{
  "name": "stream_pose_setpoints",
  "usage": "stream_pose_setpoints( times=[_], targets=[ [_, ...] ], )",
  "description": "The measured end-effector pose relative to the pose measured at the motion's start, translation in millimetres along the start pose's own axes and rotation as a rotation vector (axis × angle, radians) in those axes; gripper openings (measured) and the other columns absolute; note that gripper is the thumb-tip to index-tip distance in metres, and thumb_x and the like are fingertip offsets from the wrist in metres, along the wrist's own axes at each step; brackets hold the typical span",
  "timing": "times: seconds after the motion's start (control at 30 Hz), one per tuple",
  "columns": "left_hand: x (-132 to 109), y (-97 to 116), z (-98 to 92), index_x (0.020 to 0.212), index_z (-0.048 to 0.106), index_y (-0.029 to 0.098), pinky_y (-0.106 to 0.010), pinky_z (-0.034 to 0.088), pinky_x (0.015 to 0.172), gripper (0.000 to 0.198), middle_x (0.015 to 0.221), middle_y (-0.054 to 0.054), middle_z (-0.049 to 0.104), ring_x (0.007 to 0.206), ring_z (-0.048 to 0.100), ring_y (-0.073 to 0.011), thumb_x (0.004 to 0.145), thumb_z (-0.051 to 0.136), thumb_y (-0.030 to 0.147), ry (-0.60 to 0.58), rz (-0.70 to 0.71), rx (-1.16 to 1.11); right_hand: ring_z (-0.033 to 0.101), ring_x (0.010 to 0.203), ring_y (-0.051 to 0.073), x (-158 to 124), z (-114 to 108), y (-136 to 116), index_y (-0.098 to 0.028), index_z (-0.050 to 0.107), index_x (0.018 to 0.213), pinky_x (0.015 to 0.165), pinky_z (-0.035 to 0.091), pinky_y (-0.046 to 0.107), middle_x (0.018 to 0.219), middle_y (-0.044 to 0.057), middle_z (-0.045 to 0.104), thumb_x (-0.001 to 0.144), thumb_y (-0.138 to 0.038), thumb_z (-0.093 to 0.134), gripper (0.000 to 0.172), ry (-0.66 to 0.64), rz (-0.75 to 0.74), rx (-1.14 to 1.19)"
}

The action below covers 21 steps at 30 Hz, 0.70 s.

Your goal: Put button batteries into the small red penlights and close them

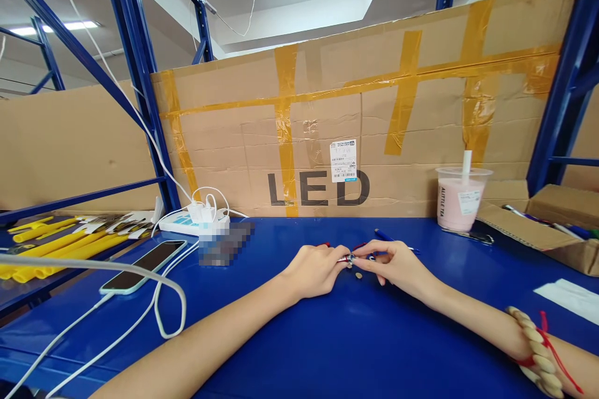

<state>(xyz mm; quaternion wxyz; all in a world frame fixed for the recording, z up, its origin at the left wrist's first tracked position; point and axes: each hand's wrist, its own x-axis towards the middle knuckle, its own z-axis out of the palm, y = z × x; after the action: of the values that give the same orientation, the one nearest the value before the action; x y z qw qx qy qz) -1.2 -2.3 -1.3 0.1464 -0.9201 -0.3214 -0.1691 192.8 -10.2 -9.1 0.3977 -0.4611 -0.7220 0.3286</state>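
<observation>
My left hand (318, 269) is closed around a slim red-and-silver pen-like piece (345, 258), most of it hidden by the fingers. From the other side, my right hand (397, 265) pinches at the end of this piece, thumb and forefinger meeting the left fingertips. What exactly sits between the right fingertips is too small to make out. Just below lies a small round disc (359, 275) on the blue tabletop (299, 336). Red slim parts show partly behind both hands. A blue pen (384, 235) lies beyond the right hand.
A cup of pink drink (461, 199) stands at the back right, beside an open cardboard box (568, 224). At the left are a phone (143, 267), white cables, a power strip (175, 222) and yellow sticks (70, 252). A white paper (571, 299) lies at right. Cardboard walls the back.
</observation>
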Motion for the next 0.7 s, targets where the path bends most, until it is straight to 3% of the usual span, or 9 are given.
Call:
stream_pose_setpoints(
  times=[0.7],
  targets=[
    [-0.7,-0.7,-1.9,0.106,0.046,0.019,-0.026,0.048,0.071,0.024,0.093,-0.004,0.065,0.086,0.062,-0.0172,0.093,0.028,0.029,-0.025,-0.011,-0.060,0.046,0.041,0.007,-1.5,-1.6,-3.2,-0.015,0.066,0.085,0.044,0.037,0.024,0.082,0.005,0.065,0.066,-0.050,0.065,0.040,-0.016,-0.014,-0.035]
  ],
)
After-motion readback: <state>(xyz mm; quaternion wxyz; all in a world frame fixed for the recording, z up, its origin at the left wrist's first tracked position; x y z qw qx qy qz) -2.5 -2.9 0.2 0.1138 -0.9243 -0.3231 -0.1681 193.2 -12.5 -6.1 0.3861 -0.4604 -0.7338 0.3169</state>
